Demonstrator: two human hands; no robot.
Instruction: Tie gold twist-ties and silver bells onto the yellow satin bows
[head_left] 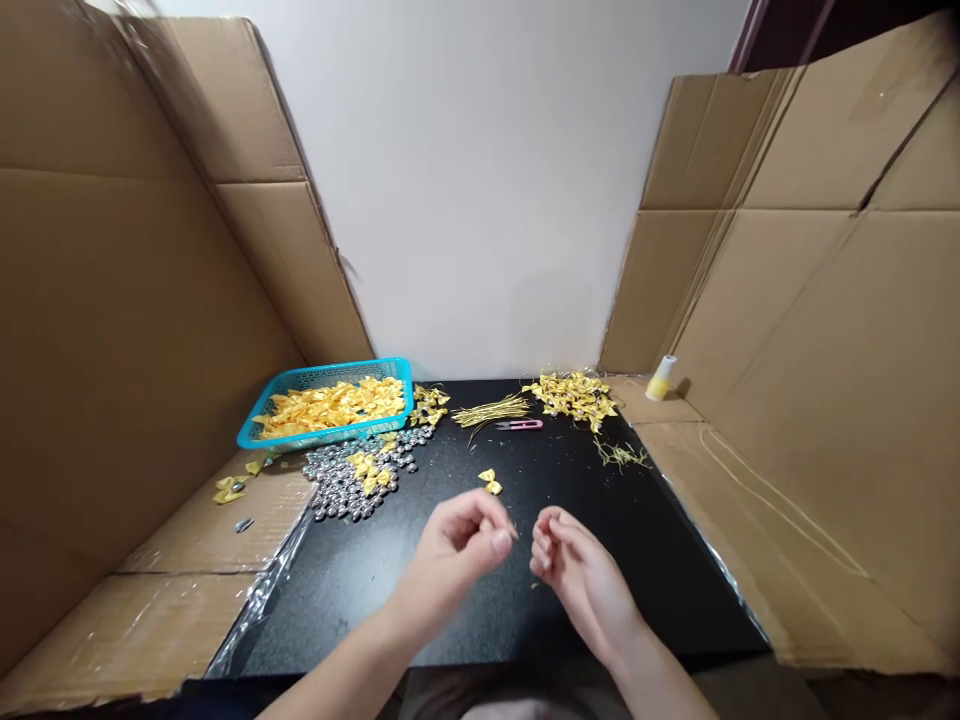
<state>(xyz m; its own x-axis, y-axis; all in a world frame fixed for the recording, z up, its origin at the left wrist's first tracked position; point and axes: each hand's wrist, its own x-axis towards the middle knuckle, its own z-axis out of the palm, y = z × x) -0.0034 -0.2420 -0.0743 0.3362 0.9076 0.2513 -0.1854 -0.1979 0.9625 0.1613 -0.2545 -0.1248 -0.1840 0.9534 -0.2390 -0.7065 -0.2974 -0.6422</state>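
Note:
Above the near middle of the black table (660, 560), my left hand (461, 545) is pinched closed, thumb against fingertips, on something small and thin that I cannot make out. My right hand (574, 565) hovers close beside it, fingers curled in, with nothing clearly visible in them. A single yellow ribbon bow (490, 482) lies on the table just beyond my left hand. Further back lie pink thread snips (521, 425) and a bundle of thin gold cords (491, 410).
A blue basket (330, 378) of yellow bows stands at the back left, with a heap of silver bells (352, 480) and loose bows in front. A pile of finished yellow pieces (574, 395) lies at the back right, near a thread spool (661, 378). Cardboard walls (120, 330) enclose both sides.

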